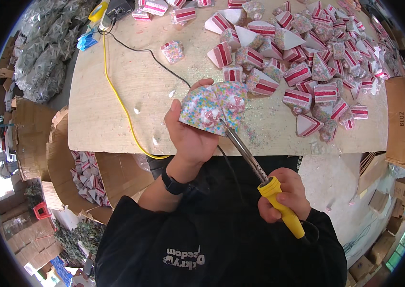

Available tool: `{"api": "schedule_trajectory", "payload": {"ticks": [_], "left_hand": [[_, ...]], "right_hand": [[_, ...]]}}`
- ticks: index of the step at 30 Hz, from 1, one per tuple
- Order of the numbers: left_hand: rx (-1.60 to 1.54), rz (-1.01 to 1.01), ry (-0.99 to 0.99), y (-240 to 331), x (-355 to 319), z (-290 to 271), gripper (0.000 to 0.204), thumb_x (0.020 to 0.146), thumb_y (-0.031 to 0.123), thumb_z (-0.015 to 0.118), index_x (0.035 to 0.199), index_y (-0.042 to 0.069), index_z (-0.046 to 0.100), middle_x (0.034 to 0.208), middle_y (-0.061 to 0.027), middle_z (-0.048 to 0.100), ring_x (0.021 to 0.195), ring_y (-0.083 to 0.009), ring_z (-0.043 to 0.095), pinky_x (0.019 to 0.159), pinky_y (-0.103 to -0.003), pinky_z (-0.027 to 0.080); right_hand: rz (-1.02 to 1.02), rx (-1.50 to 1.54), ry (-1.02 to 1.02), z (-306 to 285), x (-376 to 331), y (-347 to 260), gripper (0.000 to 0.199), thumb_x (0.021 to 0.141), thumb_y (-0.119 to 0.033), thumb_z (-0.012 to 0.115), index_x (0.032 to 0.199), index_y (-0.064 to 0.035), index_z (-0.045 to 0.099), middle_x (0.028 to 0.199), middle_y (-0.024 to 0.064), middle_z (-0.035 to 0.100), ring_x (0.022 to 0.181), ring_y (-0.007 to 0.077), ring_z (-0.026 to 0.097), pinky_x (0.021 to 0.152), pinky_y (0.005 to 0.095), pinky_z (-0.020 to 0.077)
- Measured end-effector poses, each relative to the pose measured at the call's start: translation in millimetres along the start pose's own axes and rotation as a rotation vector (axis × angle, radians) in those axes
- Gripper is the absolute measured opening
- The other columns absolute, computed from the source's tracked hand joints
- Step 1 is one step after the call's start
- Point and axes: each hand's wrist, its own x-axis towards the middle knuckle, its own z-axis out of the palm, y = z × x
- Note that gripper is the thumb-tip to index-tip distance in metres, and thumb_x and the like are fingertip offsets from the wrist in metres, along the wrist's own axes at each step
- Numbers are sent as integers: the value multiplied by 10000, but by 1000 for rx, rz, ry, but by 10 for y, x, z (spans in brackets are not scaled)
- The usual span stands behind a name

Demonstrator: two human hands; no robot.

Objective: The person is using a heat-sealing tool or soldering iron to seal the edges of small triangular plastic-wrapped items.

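Workshop floor crowded with cardboard boxes (30, 229); a pale plywood counter (111, 110) fills the upper half of the view. Far right of the counter: a big heap of fake cake slices (317, 52), pink and white striped on the sides, sprinkle-covered on top, some tipped to show plain white faces. One lone slice (173, 50) lies apart, toward the middle. A black cable (157, 60) and a yellow cable (116, 93) cross the counter from a small dark control box (118, 8) at the far edge. Grey-green foliage bundles (49, 48) are piled off the counter's left end.

Open carton (111, 174) below the near left edge of the counter: holds more striped cake slices (87, 179), stacked close together. Other cartons to the right, contents not readable.

Left hand (190, 131) raised over the near edge of the counter, fingers wrapped around a sprinkle-topped cake piece (214, 105), thumb side toward the camera; black wristband (174, 184) on that wrist. Right hand (284, 193) lower, over the person's lap, fingers closed tight on the yellow handle of a soldering iron (260, 172). Its metal shaft slants up and left, tip touching the cake piece at a pink swirl decoration (210, 116).
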Motion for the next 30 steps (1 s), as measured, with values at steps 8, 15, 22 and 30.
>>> {"api": "schedule_trajectory", "payload": {"ticks": [8, 15, 22, 30], "left_hand": [[73, 17, -41, -16, 8, -27, 786, 928, 622, 387, 1399, -7, 400, 1340, -252, 532, 1234, -402, 542, 1012, -574, 454], [118, 38, -79, -21, 20, -95, 782, 928, 617, 390, 1403, -4, 399, 1339, -247, 534, 1228, -387, 549, 1028, -545, 451], [163, 66, -75, -7, 24, -146, 771, 917, 608, 403, 1401, 8, 398, 1364, -252, 514, 1257, -383, 528, 1054, -525, 434], [323, 155, -187, 36, 74, -199, 784, 883, 632, 456, 1389, 35, 403, 1454, -285, 419, 1329, -394, 461, 1099, -489, 387]], "right_hand": [[75, 37, -85, -77, -8, -57, 421, 722, -55, 588, 1122, -95, 464, 888, 153, 546, 741, 227, 567, 706, 283, 444], [79, 59, 12, 5, -17, -17, 241, 829, -224, 715, 935, -45, 593, 709, 69, 573, 592, 249, 618, 583, 375, 556], [70, 69, -16, -33, 79, -15, 244, 795, -188, 715, 948, -42, 593, 713, 77, 575, 592, 259, 615, 578, 366, 549], [29, 7, 74, 55, 36, 16, 268, 770, -180, 718, 963, -44, 591, 707, 69, 562, 591, 257, 609, 575, 364, 544]]}}
